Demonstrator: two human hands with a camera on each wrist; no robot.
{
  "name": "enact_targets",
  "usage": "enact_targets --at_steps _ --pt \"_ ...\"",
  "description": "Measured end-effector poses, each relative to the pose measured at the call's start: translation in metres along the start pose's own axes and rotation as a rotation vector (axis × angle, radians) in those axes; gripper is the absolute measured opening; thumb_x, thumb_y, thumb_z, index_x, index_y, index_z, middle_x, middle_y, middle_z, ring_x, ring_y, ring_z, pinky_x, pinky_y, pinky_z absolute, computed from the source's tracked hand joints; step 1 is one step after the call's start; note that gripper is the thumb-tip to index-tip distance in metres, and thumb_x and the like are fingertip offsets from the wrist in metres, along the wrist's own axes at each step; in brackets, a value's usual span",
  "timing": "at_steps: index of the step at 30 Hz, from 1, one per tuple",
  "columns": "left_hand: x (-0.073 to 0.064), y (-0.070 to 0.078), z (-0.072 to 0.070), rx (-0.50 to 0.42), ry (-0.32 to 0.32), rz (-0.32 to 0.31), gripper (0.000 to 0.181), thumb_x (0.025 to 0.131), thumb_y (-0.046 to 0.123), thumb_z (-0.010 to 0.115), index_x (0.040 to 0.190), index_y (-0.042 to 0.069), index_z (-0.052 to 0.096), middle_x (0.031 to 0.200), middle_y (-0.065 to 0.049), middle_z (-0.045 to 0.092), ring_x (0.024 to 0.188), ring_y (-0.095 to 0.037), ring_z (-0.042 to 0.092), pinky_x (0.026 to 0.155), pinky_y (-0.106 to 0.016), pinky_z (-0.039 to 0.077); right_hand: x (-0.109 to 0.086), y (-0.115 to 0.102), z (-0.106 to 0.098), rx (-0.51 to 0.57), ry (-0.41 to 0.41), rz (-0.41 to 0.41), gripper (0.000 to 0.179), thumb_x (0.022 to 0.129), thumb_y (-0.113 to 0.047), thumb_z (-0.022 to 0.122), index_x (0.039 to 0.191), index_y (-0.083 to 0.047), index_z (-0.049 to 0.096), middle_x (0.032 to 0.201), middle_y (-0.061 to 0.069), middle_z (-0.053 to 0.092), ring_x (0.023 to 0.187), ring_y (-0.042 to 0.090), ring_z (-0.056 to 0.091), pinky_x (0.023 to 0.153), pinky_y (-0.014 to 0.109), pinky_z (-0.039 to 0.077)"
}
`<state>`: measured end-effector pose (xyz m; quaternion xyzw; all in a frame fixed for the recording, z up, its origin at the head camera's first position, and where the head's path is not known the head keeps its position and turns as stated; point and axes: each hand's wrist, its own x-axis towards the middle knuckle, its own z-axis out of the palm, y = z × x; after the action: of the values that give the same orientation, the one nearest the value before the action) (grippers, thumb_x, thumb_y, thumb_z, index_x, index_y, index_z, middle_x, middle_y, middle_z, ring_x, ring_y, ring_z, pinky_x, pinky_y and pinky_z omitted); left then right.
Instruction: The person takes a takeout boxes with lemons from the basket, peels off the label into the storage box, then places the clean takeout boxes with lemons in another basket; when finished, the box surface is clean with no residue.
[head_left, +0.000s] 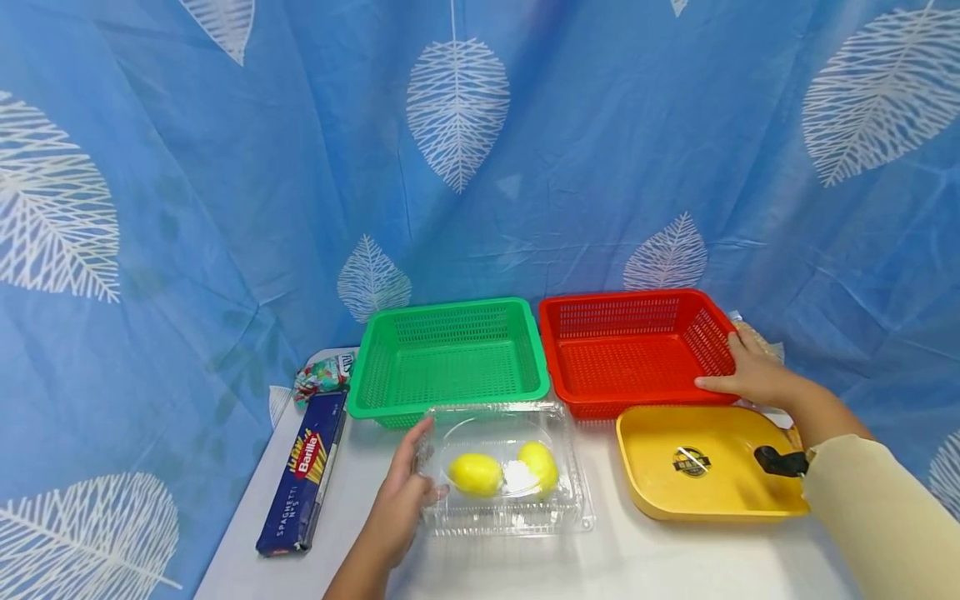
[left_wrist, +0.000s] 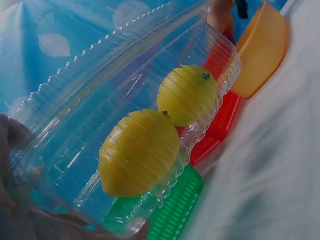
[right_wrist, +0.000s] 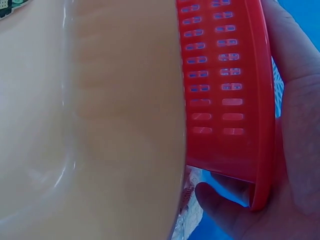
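A clear plastic clamshell container (head_left: 510, 518) with two yellow lemons (head_left: 476, 475) inside is held by my left hand (head_left: 401, 500) at its left side. Seen from the left wrist, the lemons (left_wrist: 140, 152) lie side by side behind the ribbed clear wall. My right hand (head_left: 753, 375) grips the right front corner of a red basket (head_left: 622, 358). The right wrist view shows that hand around the rim of the red basket (right_wrist: 220, 150), which has nothing in it.
A green basket (head_left: 450, 375) stands left of the red one. In front of the red basket is a yellow tray (head_left: 720, 492), under my right forearm. A blue spaghetti box (head_left: 303, 475) and a colourful packet (head_left: 322, 377) lie at left. Another packet (head_left: 757, 333) is partly hidden behind my right hand.
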<state>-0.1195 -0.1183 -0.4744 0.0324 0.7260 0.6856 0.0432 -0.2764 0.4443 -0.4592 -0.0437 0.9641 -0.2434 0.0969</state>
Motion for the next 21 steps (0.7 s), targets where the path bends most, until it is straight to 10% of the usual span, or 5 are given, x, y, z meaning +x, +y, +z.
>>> enact_targets --at_steps 21 --pt "0.049 0.063 0.011 0.097 -0.007 0.031 0.08 0.094 -0.001 0.038 0.164 0.036 0.024 0.176 0.002 0.005 0.162 -0.043 0.005 0.113 -0.066 0.042 0.003 0.006 0.004 0.019 -0.012 0.02 0.14 0.084 -0.059 0.078 0.157 0.012 -0.019 0.164 0.04 -0.02 0.144 0.07 -0.003 0.099 0.082 0.037"
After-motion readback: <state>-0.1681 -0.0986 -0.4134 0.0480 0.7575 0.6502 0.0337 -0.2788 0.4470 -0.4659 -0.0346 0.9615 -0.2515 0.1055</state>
